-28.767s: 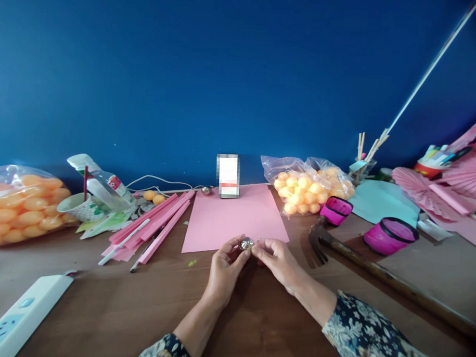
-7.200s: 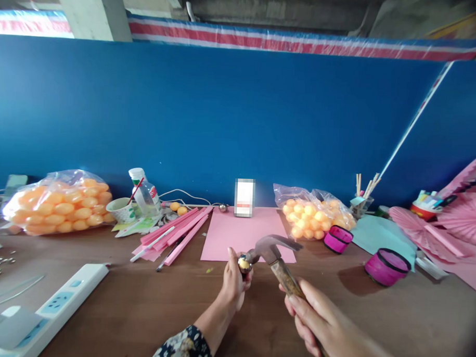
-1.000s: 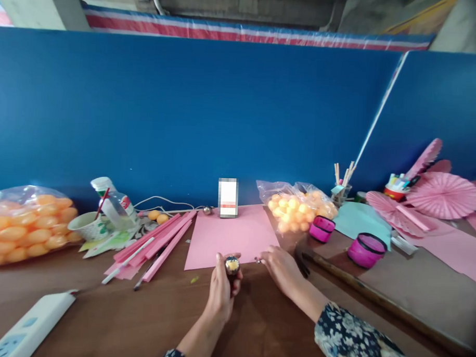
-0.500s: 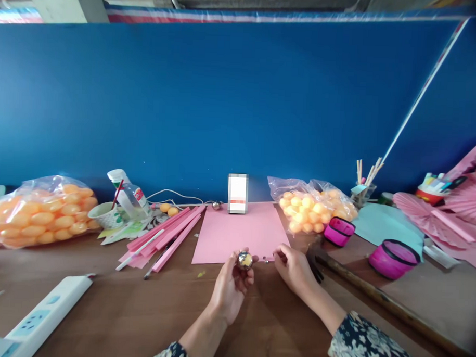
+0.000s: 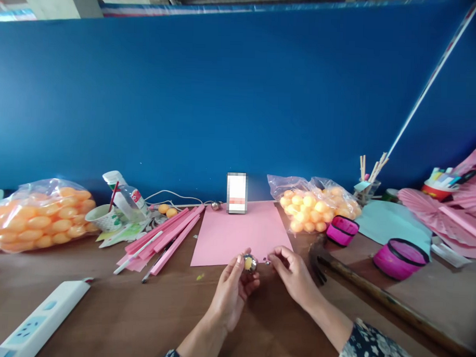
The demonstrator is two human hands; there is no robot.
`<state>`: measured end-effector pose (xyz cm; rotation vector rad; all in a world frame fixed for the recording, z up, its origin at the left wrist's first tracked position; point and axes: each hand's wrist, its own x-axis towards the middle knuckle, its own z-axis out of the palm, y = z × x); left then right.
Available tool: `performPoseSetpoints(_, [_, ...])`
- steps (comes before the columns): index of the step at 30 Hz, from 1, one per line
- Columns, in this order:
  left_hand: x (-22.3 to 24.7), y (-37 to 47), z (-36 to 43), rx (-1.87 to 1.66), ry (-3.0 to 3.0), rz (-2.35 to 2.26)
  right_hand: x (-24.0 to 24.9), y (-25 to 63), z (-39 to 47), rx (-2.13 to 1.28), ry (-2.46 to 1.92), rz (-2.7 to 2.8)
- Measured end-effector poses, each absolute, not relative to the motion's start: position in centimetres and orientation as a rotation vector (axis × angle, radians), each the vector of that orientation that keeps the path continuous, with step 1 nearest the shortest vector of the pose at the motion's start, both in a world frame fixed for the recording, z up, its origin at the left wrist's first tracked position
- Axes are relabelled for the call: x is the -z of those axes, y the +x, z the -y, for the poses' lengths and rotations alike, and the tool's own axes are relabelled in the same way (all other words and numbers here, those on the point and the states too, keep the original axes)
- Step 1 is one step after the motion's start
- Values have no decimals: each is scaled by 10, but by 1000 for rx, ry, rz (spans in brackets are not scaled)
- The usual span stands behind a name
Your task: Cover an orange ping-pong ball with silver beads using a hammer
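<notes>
My left hand [image 5: 234, 285] is closed around a small round ball [image 5: 249, 263]. Most of the ball's surface is shiny silver, and a yellow patch shows on it. It is held over the near edge of the sheet of pink paper [image 5: 239, 233]. My right hand [image 5: 291, 271] is in a pinch at the paper's near right corner, right beside a few tiny shiny bits [image 5: 267, 261]. What its fingertips hold, if anything, is too small to make out. Another shiny ball [image 5: 215, 205] lies at the paper's far left corner.
A phone [image 5: 237, 194] stands behind the paper. Bags of orange balls [image 5: 37, 218] flank it, the right one [image 5: 311, 207] close by. Pink strips [image 5: 161, 243] lie left. A hammer [image 5: 374, 292] and magenta containers [image 5: 401, 259] are right; a power strip [image 5: 41, 317] is front left.
My right hand has shifted slightly left, its fingertips now closer to the tiny shiny bits. My left hand has turned the ball a little, moving it slightly right.
</notes>
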<state>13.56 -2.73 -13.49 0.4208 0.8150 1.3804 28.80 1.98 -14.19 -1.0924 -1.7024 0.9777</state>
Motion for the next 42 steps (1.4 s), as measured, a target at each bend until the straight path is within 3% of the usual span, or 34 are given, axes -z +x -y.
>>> performPoseSetpoints(26, [140,139,26,-1412,566,-815,144,274,-7,-1073,-1023,1569])
performPoseSetpoints(42, [134,139,27,-1368,752,-1057,146,276,-10,-1011,-1055,1562])
